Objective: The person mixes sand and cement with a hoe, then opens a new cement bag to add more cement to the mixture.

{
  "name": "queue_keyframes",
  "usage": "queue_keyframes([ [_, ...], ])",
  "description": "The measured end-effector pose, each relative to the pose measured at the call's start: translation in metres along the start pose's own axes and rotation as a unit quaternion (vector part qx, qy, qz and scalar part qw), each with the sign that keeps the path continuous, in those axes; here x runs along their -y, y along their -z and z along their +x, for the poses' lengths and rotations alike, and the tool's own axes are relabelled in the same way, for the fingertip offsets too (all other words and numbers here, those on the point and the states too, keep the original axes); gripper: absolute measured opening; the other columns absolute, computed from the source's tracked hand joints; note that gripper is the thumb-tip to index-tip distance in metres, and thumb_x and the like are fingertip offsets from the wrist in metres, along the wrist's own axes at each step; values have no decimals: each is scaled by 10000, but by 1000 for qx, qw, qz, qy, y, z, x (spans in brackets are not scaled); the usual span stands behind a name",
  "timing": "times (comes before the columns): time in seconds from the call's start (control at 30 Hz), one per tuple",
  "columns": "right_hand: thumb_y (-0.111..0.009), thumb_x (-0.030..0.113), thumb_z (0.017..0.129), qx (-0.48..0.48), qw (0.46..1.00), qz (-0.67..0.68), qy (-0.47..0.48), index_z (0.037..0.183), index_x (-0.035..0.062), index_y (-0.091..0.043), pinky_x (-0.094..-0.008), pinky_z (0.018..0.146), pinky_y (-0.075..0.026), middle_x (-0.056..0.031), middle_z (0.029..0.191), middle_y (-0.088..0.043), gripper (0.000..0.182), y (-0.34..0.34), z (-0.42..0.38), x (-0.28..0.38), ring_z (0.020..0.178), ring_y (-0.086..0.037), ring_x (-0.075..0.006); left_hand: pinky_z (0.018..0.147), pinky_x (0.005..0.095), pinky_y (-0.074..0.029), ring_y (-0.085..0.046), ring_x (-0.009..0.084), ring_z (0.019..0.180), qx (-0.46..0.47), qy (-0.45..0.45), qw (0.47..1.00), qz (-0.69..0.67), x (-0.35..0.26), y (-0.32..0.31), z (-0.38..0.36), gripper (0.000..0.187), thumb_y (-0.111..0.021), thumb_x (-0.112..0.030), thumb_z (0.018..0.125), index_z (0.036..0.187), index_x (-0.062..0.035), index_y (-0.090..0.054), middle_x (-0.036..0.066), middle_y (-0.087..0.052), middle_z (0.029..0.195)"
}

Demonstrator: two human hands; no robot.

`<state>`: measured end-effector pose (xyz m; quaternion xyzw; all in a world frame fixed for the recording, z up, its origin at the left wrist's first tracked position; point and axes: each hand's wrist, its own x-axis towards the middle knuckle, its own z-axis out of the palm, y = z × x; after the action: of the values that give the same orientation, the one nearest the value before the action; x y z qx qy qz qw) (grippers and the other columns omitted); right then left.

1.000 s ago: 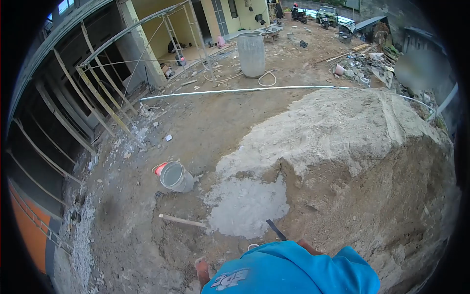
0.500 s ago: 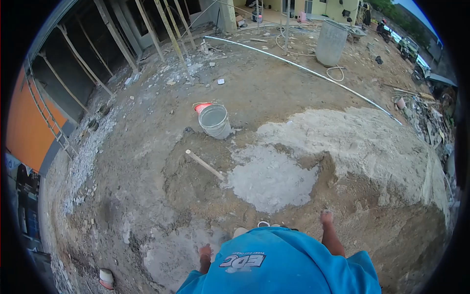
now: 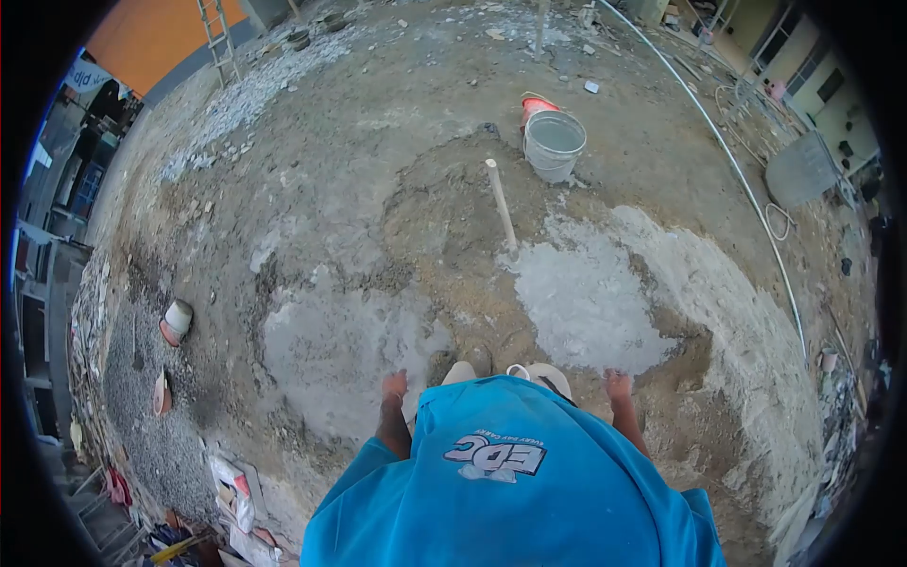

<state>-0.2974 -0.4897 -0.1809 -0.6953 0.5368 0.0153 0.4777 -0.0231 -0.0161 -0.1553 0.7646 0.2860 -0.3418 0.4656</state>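
Observation:
My left hand (image 3: 394,383) hangs beside my blue shirt, over a wet grey mortar patch (image 3: 331,345) on the ground. It holds nothing, and its fingers are loosely apart. On the other side, my right hand (image 3: 618,383) hangs near the lower edge of a pale grey cement heap (image 3: 590,302). It too looks loosely open, with nothing seen in it. A wooden handle (image 3: 502,203) slants up from the heap's left edge; whatever its lower end joins is hidden. Beyond it stands a bucket (image 3: 553,161) holding greyish liquid, against a red container (image 3: 537,102).
Sand (image 3: 718,283) is banked along the right. A long white pipe (image 3: 723,142) crosses the ground near a grey drum (image 3: 801,170). To the left lie a white-and-red bucket (image 3: 176,321) and gravel (image 3: 161,444). A ladder (image 3: 217,38) leans far left.
My view has turned left and tilted down, so the bucket, handle and heap appear farther right and higher. Gravel and litter on the left have come into view. Both hands still hang at my sides.

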Motion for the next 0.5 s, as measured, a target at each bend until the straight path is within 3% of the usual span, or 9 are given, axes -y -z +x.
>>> queue_keyframes([
  [0.07,-550,174,788,39,999,28,5,1032,-22,-497,-296,576,-476,-102,823,-577,318,-2,-19,4,707,-575,-182,709,410,-435,-544,286,912,-7,13,998,-58,16,13,0,378,-421,-225,837,1163,-34,-413,158,-500,1109],
  [0.13,-563,209,757,-70,990,-37,114,868,-21,-575,-354,676,-463,-131,733,-604,255,-11,6,-56,703,-591,-247,706,409,-433,-543,288,911,-16,35,999,-21,26,20,-4,385,-425,-224,834,1174,-44,-409,153,-501,1108],
  [0.17,-563,209,757,-69,990,-38,118,868,-21,-575,-354,676,-463,-131,733,-604,255,-8,-6,-34,703,-591,-247,703,407,-431,-542,289,910,-18,56,998,26,33,22,-5,394,-430,-223,830,1185,-53,-405,148,-501,1107],
  [0.2,-571,219,754,-26,999,-4,20,852,-15,-576,-340,639,-468,-111,694,-590,254,3,-32,-4,658,-582,-218,703,407,-431,-542,289,910,-18,58,998,23,45,24,-2,394,-430,-223,830,1185,-53,-405,148,-501,1107],
  [0.23,-578,229,752,16,996,30,-80,837,-10,-576,-326,601,-473,-92,655,-577,253,10,-53,21,612,-574,-188,613,369,-439,-559,249,779,-39,45,998,-18,60,25,5,373,-488,-263,793,1039,16,-468,132,-540,894],
  [0.27,-578,229,752,16,996,27,-81,837,-10,-576,-326,601,-473,-92,655,-577,253,12,-54,23,612,-574,-188,523,331,-447,-576,209,647,-60,33,996,-58,71,26,9,414,-545,-304,756,893,86,-531,116,-579,680],
  [0.37,-581,235,750,-6,995,15,-102,851,2,-587,-318,561,-472,-108,666,-583,254,12,-42,10,601,-578,-193,516,336,-457,-585,200,663,-64,61,990,-106,70,19,-4,384,-530,-292,766,906,65,-537,119,-588,728],
  [0.43,-579,245,753,-104,992,-67,-13,849,-1,-588,-316,553,-470,-107,646,-578,265,-1,4,-50,590,-578,-193,544,343,-455,-579,208,700,-53,59,993,-91,57,17,-1,371,-518,-282,775,948,47,-522,119,-581,782],
  [0.5,-572,195,769,-57,998,-1,-41,892,3,-550,-316,525,-473,-100,712,-571,230,5,-10,0,612,-571,-192,601,356,-449,-569,226,775,-34,63,995,-66,46,18,6,360,-493,-263,794,1030,9,-493,119,-566,890],
])
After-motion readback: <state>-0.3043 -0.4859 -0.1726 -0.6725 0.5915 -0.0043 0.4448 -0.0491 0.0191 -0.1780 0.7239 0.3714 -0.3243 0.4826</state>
